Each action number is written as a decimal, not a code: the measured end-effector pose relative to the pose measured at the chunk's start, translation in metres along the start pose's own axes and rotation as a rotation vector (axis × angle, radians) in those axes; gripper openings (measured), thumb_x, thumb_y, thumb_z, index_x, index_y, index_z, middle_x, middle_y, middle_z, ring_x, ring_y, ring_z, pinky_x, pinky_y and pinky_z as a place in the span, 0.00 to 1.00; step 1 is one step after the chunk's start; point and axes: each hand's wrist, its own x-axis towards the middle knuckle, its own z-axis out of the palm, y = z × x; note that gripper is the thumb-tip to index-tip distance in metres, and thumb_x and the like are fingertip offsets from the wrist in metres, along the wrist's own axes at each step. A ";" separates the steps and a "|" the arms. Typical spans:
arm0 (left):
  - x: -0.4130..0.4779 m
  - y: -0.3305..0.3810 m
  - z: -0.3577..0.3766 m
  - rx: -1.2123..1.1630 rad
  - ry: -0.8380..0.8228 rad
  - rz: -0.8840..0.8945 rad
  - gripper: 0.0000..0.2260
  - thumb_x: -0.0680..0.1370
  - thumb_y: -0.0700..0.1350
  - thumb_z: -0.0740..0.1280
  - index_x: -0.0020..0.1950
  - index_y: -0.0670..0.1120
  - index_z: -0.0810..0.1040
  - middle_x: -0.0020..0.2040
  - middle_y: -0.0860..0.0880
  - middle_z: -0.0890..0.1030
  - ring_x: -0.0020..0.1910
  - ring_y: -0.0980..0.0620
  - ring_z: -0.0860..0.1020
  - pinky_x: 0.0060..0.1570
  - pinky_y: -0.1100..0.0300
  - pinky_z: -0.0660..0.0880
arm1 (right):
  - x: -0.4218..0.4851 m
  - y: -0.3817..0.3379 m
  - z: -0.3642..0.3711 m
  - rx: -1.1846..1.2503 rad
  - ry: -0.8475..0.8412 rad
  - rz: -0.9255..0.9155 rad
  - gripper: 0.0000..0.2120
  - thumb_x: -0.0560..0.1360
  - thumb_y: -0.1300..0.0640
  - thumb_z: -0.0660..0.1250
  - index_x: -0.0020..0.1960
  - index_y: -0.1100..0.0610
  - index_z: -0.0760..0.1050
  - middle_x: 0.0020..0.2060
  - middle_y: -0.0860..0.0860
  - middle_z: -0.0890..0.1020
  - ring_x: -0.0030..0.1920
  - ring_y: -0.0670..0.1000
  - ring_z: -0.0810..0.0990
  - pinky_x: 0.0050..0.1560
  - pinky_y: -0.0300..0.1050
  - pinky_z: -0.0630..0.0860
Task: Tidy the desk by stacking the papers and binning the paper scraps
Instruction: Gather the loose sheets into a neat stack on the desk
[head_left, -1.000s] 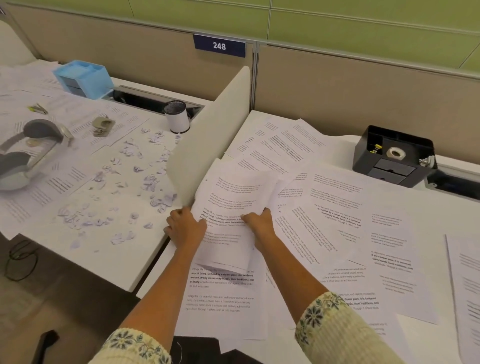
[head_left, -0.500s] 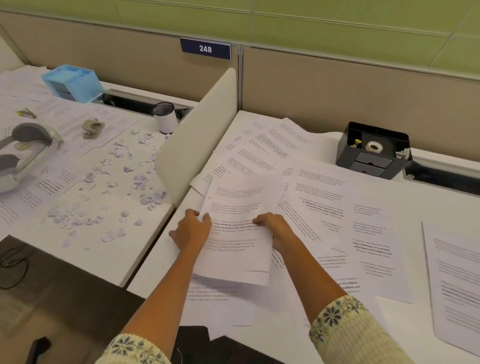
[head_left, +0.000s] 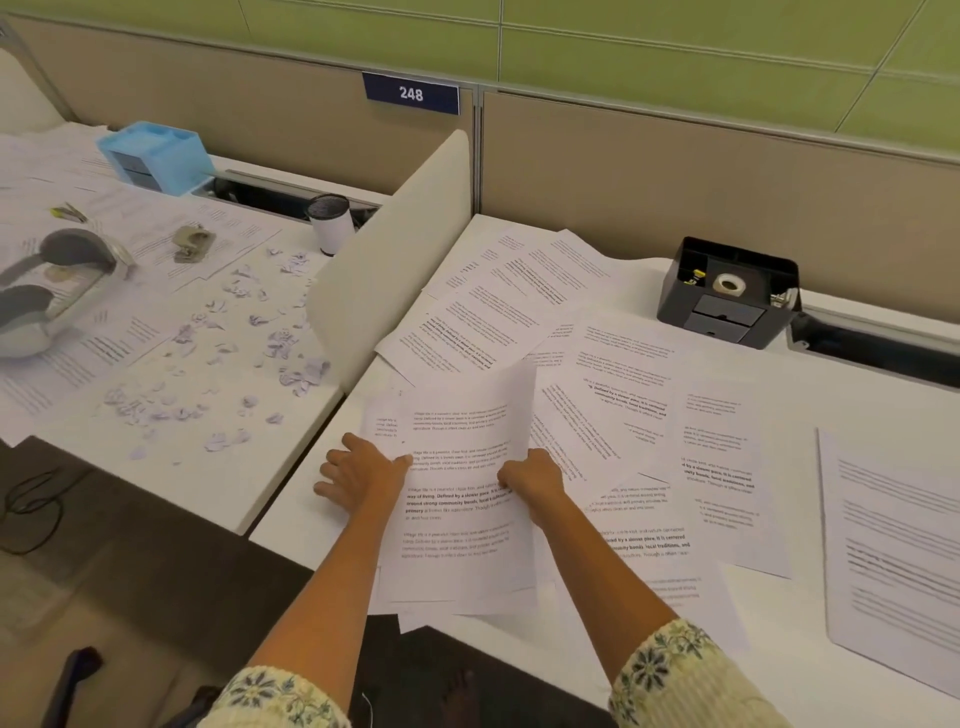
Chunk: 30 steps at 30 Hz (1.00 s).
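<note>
A small stack of printed papers (head_left: 462, 525) lies near the front edge of the right white desk (head_left: 779, 670). My left hand (head_left: 363, 475) presses its left edge, thumb on the top sheet, the other fingers spread on the desk. My right hand (head_left: 532, 480) grips the stack's right edge. More loose printed sheets (head_left: 613, 395) are spread over the desk behind and to the right. Several paper scraps (head_left: 234, 364) litter the left desk, beyond a white divider panel (head_left: 395, 260).
A black desk organiser (head_left: 727, 291) with a tape roll stands at the back right. On the left desk are a blue organiser (head_left: 156, 156), a white cup-like bin (head_left: 330, 221), a hole punch (head_left: 193, 241), grey headphones (head_left: 57, 280) and more sheets.
The stack has slid down towards the front edge and been squared up. Both hands have stayed at its sides. The camera has shifted slightly.
</note>
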 end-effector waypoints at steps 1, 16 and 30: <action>0.000 0.000 -0.001 -0.002 -0.016 -0.008 0.37 0.69 0.61 0.73 0.67 0.41 0.65 0.66 0.37 0.71 0.66 0.38 0.69 0.65 0.43 0.62 | -0.001 -0.001 0.003 -0.014 -0.007 -0.023 0.12 0.70 0.64 0.64 0.53 0.59 0.77 0.47 0.53 0.82 0.44 0.53 0.80 0.45 0.46 0.80; -0.006 -0.004 0.002 -0.323 0.001 0.099 0.24 0.76 0.51 0.69 0.66 0.43 0.65 0.60 0.42 0.78 0.58 0.40 0.76 0.62 0.46 0.63 | -0.008 -0.006 0.006 0.364 -0.291 0.062 0.21 0.72 0.70 0.66 0.65 0.64 0.72 0.55 0.61 0.81 0.54 0.62 0.81 0.57 0.60 0.78; -0.003 0.015 -0.020 -1.109 -0.134 0.137 0.21 0.74 0.48 0.73 0.63 0.44 0.72 0.54 0.46 0.80 0.47 0.50 0.80 0.43 0.59 0.77 | -0.006 -0.024 -0.048 0.338 -0.344 -0.211 0.25 0.66 0.64 0.77 0.61 0.61 0.76 0.51 0.57 0.85 0.50 0.59 0.85 0.54 0.59 0.80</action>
